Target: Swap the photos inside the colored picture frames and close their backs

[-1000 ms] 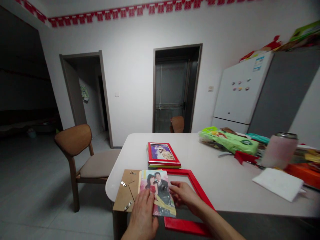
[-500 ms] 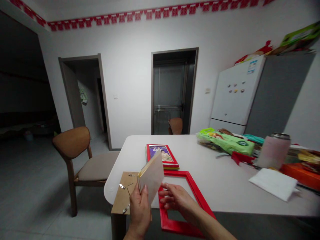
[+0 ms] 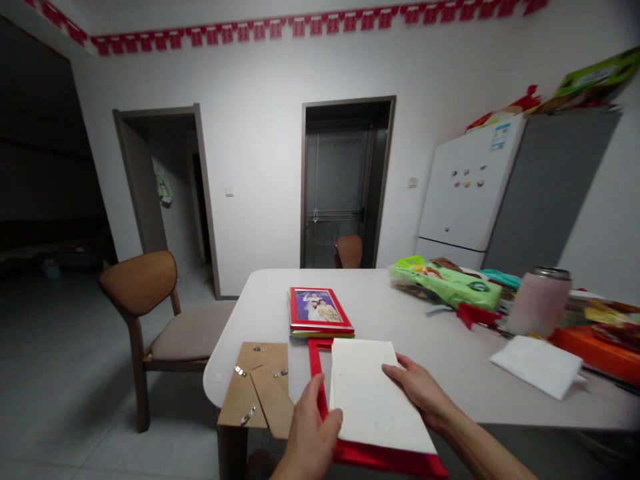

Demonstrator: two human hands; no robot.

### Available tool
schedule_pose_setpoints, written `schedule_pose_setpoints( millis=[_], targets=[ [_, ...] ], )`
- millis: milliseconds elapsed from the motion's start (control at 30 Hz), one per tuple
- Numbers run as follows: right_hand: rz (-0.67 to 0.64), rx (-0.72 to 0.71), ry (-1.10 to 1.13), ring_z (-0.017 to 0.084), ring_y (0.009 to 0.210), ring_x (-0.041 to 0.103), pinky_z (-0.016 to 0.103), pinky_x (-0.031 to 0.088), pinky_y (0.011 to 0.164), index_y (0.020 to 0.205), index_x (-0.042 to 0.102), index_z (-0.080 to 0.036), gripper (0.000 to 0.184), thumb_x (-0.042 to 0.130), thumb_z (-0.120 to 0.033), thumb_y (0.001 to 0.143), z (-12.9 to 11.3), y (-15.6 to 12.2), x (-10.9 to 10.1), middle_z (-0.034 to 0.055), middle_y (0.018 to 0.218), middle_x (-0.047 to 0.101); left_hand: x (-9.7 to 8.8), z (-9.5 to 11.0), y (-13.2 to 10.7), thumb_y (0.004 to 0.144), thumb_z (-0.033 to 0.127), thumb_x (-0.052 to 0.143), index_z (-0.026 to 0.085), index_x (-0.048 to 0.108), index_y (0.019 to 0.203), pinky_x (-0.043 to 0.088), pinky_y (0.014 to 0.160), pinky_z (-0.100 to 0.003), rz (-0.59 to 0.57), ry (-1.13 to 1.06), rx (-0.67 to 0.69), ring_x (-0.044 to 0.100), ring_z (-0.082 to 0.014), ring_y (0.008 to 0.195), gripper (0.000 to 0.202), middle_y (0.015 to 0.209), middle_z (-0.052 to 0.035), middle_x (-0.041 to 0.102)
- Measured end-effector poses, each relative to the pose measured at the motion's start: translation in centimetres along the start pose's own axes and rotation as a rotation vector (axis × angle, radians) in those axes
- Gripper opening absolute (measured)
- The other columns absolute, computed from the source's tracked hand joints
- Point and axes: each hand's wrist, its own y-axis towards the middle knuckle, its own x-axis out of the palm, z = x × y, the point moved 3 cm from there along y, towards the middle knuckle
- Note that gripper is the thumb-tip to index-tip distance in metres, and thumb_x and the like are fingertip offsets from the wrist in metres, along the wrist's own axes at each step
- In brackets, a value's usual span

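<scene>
A white rectangular board (image 3: 375,393) lies nearly flat over a red picture frame (image 3: 316,363), hiding most of it. My left hand (image 3: 313,427) grips the board's left edge, thumb on top near the lower corner. On the opposite edge, my right hand (image 3: 420,393) holds the board with its fingers over the rim. Left of the frame, a brown backing board (image 3: 235,400) with metal clips and a stand leg lies at the table's corner. Behind is a stack of picture frames, the top one a red-framed photo (image 3: 320,310).
Along the right of the white table (image 3: 270,287) are a green package (image 3: 450,283), a pink jar (image 3: 540,303), a folded white tissue (image 3: 537,363) and an orange box (image 3: 590,350). A wooden chair (image 3: 140,287) stands at the left, and a fridge (image 3: 465,193) at the back right.
The board has gone from tilted upright in my left hand to lying nearly flat over the red frame. My right hand has moved right and taken hold of its right edge.
</scene>
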Motion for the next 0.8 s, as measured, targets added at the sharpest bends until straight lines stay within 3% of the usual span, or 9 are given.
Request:
schedule_pose_setpoints(
  millis=[133,367,567,667,800],
  targets=[
    [-0.066,-0.017,-0.134,0.019,0.052,0.061,0.028,0.047,0.05,0.12,0.034,-0.01,0.057,0.047,-0.016,0.064,0.6,1.3,0.3,0.0055,0.064,0.066,0.7,0.5,-0.9,0.063,0.016,0.046,0.007,0.038,0.119,0.023,0.1,-0.034,-0.136,0.346,0.078,0.032,-0.0216,0.117,0.057,0.126,-0.0137,0.039],
    [0.027,-0.125,-0.399,0.016,0.054,0.06,0.025,0.045,0.052,0.114,0.041,-0.008,0.049,0.042,-0.018,0.067,0.6,2.8,1.5,0.0057,0.068,0.067,1.2,-1.2,-1.0,0.064,0.018,0.048,0.009,0.039,0.12,0.026,0.099,-0.04,-0.21,0.489,0.216,0.031,-0.0242,0.118,0.058,0.128,-0.0137,0.037],
    [0.164,-0.401,-1.076,0.021,0.079,0.059,0.027,0.041,0.068,0.092,0.058,-0.012,0.031,0.042,-0.027,0.07,0.0,3.2,1.5,0.0121,0.087,0.065,1.7,-0.7,-1.3,0.065,0.023,0.053,0.007,0.04,0.119,0.02,0.1,-0.045,-0.33,0.626,0.246,0.029,-0.0286,0.119,0.058,0.127,-0.0171,0.036],
    [0.23,-0.384,-1.318,0.024,0.08,0.058,0.031,0.039,0.066,0.089,0.058,-0.013,0.033,0.039,-0.034,0.073,0.2,2.9,1.4,0.0149,0.088,0.063,1.9,-0.4,-1.3,0.065,0.03,0.056,0.007,0.04,0.119,0.016,0.1,-0.046,-0.355,0.685,0.22,0.028,-0.0295,0.119,0.061,0.127,-0.0174,0.035],
    [0.271,-0.372,-1.463,0.024,0.077,0.058,0.031,0.038,0.06,0.089,0.056,-0.014,0.035,0.037,-0.039,0.074,0.4,2.3,1.5,0.0144,0.09,0.059,2.2,-0.7,-1.2,0.065,0.041,0.057,0.011,0.039,0.12,0.013,0.1,-0.047,-0.371,0.721,0.227,0.025,-0.0292,0.12,0.065,0.129,-0.0157,0.032]
  ],
)
